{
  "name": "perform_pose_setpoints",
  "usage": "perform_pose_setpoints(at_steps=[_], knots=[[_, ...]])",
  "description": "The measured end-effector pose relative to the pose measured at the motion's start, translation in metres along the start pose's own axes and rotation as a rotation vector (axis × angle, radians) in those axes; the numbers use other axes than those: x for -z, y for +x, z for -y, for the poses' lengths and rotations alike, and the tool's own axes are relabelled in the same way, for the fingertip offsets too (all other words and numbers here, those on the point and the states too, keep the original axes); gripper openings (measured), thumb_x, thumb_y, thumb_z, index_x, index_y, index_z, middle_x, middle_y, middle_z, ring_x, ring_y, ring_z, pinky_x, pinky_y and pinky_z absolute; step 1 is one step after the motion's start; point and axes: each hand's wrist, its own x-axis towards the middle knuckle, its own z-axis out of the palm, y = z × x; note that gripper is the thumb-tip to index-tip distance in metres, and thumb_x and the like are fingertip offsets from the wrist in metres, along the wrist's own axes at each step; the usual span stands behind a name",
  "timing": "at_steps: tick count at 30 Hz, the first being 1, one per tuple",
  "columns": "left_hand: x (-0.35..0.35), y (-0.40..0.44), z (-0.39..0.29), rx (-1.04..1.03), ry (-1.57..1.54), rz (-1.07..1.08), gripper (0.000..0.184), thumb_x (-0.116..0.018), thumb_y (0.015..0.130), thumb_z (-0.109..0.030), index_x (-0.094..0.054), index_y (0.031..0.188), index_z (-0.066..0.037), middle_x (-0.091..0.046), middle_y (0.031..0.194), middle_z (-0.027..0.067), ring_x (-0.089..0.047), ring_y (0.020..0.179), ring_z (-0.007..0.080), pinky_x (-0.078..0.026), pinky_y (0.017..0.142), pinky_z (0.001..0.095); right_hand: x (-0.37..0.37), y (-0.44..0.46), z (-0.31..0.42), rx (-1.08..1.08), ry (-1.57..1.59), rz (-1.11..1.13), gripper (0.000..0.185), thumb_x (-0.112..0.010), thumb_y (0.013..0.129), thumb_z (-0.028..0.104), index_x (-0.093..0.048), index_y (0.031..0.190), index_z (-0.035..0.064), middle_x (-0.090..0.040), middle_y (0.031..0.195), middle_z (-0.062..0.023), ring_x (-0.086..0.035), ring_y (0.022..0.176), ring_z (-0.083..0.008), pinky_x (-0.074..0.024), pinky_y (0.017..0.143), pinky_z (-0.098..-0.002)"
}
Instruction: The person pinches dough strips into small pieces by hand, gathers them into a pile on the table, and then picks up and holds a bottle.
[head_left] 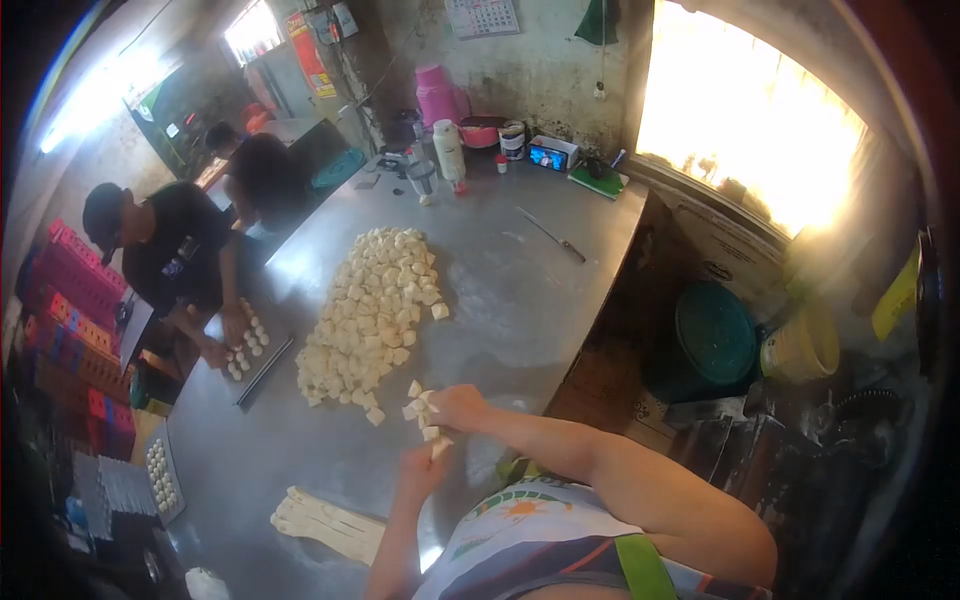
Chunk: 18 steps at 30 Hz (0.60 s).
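Right hand (460, 408), mine: above the grey metal tabletop (520, 330), fingers against a small cluster of pale, blocky dough pieces (414, 408); how tightly they close, I cannot tell. Left hand (424, 472), mine: just beside it, nearer my body, in a narrow grip on a small, soft, off-white dough end (440, 446). Large heap of cream-coloured cut dough chunks (370, 300): on the tabletop, beyond my hands and leftward, near the cluster. Long, flat, pale dough strip (325, 522): left of my left hand. Long-bladed, thin knife (552, 235): beyond, well apart. Shallow grey tray (178, 495), small white balls in rows: far left. 1 co-worker (175, 245), dark-capped, dark-shirted: across the left edge.
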Motion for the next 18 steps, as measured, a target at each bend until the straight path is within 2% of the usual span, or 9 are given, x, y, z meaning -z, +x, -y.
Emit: perform_pose_setpoints(at_steps=[3, 5, 7, 11, 13, 14, 16, 17, 18], knots=[[0.01, 0.0, 0.014, -0.002, -0.186, -0.008, 0.023, -0.067, 0.09, -0.009, -0.069, 0.113, -0.004, -0.07, 0.082, 0.0115, -0.066, 0.074, 0.02, -0.053, 0.072, 0.0354, -0.009, -0.01, -0.023, -0.136, -0.075, 0.017, 0.038, -0.071, 0.082, 0.04, -0.062, 0.104, 0.0098, -0.067, 0.092, -0.0151, -0.067, 0.088, -0.0363, -0.0527, 0.076, -0.0459], [0.014, -0.003, 0.017, 0.14, -0.244, -0.003, 0.033, -0.067, 0.089, -0.005, -0.066, 0.122, -0.002, -0.071, 0.087, 0.0102, -0.064, 0.076, 0.0183, -0.054, 0.076, 0.0345, -0.005, -0.021, 0.003, 0.101, 0.017, -0.09, 0.04, -0.071, 0.082, 0.039, -0.061, 0.107, 0.0091, -0.066, 0.09, -0.0174, -0.066, 0.09, -0.0374, -0.0523, 0.078, -0.0458], [0.016, 0.008, -0.005, -0.253, -0.351, -0.293, 0.038, -0.067, 0.088, -0.005, -0.063, 0.126, -0.002, -0.071, 0.094, 0.0107, -0.067, 0.081, 0.0198, -0.055, 0.077, 0.0348, 0.005, -0.026, 0.04, 0.162, 0.152, -0.002, 0.04, -0.071, 0.082, 0.038, -0.061, 0.107, 0.0087, -0.065, 0.091, -0.0174, -0.065, 0.091, -0.0375, -0.0519, 0.078, -0.0459], [0.017, 0.024, 0.036, -0.533, 0.027, -0.448, 0.035, -0.069, 0.087, -0.006, -0.065, 0.121, -0.001, -0.071, 0.093, 0.0108, -0.067, 0.082, 0.0203, -0.054, 0.073, 0.033, 0.019, -0.022, 0.072, 0.281, 0.367, -0.04, 0.038, -0.071, 0.083, 0.037, -0.063, 0.106, 0.0082, -0.066, 0.094, -0.0176, -0.065, 0.092, -0.0368, -0.0516, 0.078, -0.0456], [0.002, 0.024, 0.095, -0.02, -0.424, -0.126, 0.032, -0.069, 0.086, -0.006, -0.066, 0.117, 0.0, -0.07, 0.093, 0.0112, -0.068, 0.081, 0.0222, -0.054, 0.07, 0.0325, 0.016, -0.017, 0.076, 0.239, 0.323, -0.095, 0.036, -0.071, 0.083, 0.036, -0.063, 0.105, 0.0084, -0.067, 0.097, -0.0173, -0.066, 0.093, -0.0359, -0.0515, 0.078, -0.0449], [0.002, 0.022, 0.071, -0.023, -0.424, -0.123, 0.032, -0.069, 0.086, -0.006, -0.066, 0.117, 0.0, -0.07, 0.093, 0.0112, -0.068, 0.081, 0.0222, -0.054, 0.07, 0.0325, 0.018, -0.017, 0.074, 0.193, 0.271, -0.15, 0.035, -0.071, 0.082, 0.035, -0.064, 0.104, 0.0086, -0.068, 0.099, -0.017, -0.066, 0.093, -0.035, -0.0514, 0.078, -0.0442], [0.009, 0.013, -0.004, 0.394, -0.003, 0.11, 0.03, -0.068, 0.088, -0.005, -0.067, 0.117, -0.001, -0.07, 0.093, 0.0104, -0.067, 0.079, 0.0189, -0.053, 0.069, 0.0309, 0.02, -0.013, 0.055, 0.043, 0.166, -0.046, 0.037, -0.07, 0.082, 0.037, -0.065, 0.104, 0.0081, -0.068, 0.1, -0.0183, -0.066, 0.093, -0.0353, -0.0514, 0.078, -0.0442], [0.005, 0.005, -0.002, 0.4, -0.002, 0.106, 0.03, -0.068, 0.088, -0.005, -0.067, 0.117, -0.001, -0.07, 0.093, 0.0104, -0.067, 0.079, 0.0189, -0.053, 0.069, 0.0309, 0.018, -0.011, 0.043, -0.109, 0.064, 0.06, 0.038, -0.07, 0.082, 0.039, -0.066, 0.103, 0.0075, -0.068, 0.101, -0.0196, -0.066, 0.094, -0.0357, -0.0514, 0.078, -0.0442], [0.003, -0.004, 0.003, 0.125, -0.048, 0.078, 0.027, -0.068, 0.088, -0.007, -0.069, 0.114, -0.001, -0.071, 0.093, 0.0109, -0.068, 0.081, 0.0212, -0.054, 0.073, 0.0327, 0.021, -0.006, 0.029, -0.106, 0.066, 0.052, 0.038, -0.07, 0.082, 0.039, -0.066, 0.103, 0.0075, -0.068, 0.101, -0.0196, -0.066, 0.094, -0.0357, -0.0514, 0.078, -0.0442]])
